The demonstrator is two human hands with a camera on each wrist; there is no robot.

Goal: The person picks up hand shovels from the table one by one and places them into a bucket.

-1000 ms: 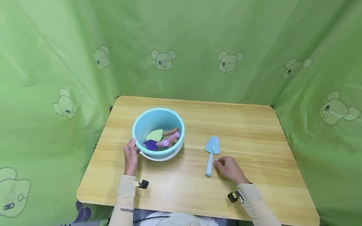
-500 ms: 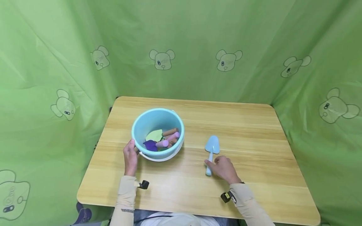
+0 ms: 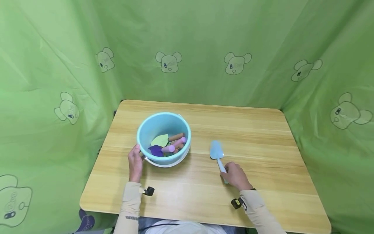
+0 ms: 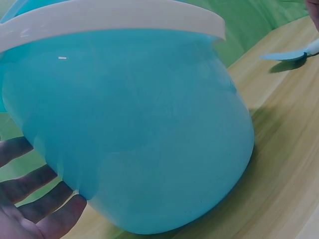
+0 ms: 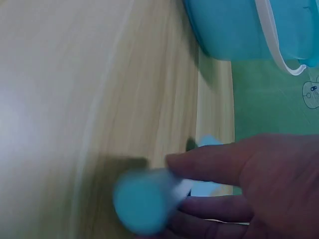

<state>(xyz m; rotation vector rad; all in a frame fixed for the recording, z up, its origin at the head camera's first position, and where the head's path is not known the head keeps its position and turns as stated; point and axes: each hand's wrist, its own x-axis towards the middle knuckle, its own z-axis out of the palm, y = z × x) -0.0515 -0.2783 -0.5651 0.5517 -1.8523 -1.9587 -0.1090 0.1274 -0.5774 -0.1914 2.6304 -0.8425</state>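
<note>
A light blue bucket [image 3: 163, 120] with a white handle [image 3: 166, 165] stands on the left of the table. My left hand [image 3: 135, 164] rests against its near left side; the left wrist view shows the fingers [image 4: 30, 181] spread, their tips on the bucket's wall [image 4: 139, 124]. To the bucket's right, my right hand [image 3: 235, 175] pinches the handle of a light blue toy trowel [image 3: 217, 150] between thumb and fingers. Its blade points away from me, tipped close over the table. In the right wrist view the trowel's round handle end [image 5: 142, 201] sticks out of the hand.
Inside the bucket lie a pale green blade [image 3: 159, 140], a dark purple piece [image 3: 156, 150], two pink-purple handles [image 3: 168, 149] and brown handles [image 3: 176, 136]. The wooden table [image 3: 263, 139] has a green curtain [image 3: 201, 84] printed with bear faces around it.
My right hand has reached left to the trowel's handle and taken hold of it. The trowel has turned, its handle end swinging right and its blade tipping. My left hand stays at the bucket.
</note>
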